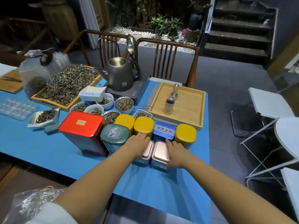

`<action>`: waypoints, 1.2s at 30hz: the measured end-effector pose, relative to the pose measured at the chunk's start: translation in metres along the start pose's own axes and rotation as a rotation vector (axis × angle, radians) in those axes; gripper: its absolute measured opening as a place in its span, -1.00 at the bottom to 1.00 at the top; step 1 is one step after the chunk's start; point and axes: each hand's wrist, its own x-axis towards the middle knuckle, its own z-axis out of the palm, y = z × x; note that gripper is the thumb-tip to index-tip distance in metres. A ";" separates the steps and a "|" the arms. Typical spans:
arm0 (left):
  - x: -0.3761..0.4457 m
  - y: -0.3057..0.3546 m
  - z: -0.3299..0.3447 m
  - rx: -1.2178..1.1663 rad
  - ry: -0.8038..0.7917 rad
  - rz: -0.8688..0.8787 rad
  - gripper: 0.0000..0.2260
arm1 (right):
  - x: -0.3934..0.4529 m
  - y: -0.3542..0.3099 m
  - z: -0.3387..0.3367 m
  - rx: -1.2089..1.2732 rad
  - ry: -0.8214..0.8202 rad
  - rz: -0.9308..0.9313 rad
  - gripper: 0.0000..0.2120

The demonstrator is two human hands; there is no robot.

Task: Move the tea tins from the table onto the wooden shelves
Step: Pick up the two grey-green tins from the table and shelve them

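Head view: blue table [40,147] crowded with tea tins, all on tabletop. Left hand [138,143] laid over left pink-lidded tin [148,151], fingers curled down its far side, touching middle yellow tin [144,125]; grip firmness unclear. Right hand [175,152] clasped along right edge of right pink-lidded tin [160,152], thumb at near corner. Behind: blue tin [164,130], green tin [115,135], red tin [81,124], kettle [120,75], wooden tray [199,110].
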 end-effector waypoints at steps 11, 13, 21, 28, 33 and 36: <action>-0.001 0.002 0.003 -0.065 -0.068 0.010 -0.36 | -0.004 0.003 0.002 -0.006 -0.022 -0.021 -0.09; -0.002 0.003 0.003 -0.074 -0.070 0.019 -0.36 | -0.006 0.004 0.002 -0.008 -0.031 -0.026 -0.09; -0.008 0.001 0.003 -0.048 -0.018 0.057 -0.30 | -0.006 0.008 0.005 -0.015 -0.050 -0.025 -0.01; -0.009 0.000 0.010 0.036 -0.082 0.025 -0.10 | -0.004 0.009 0.010 -0.015 -0.046 -0.014 0.08; -0.006 0.004 0.006 0.015 -0.115 0.006 -0.24 | -0.006 0.010 0.011 0.006 -0.015 -0.029 -0.10; -0.007 0.006 0.001 -0.027 -0.127 0.011 -0.28 | -0.010 0.015 0.007 0.037 -0.004 -0.040 -0.10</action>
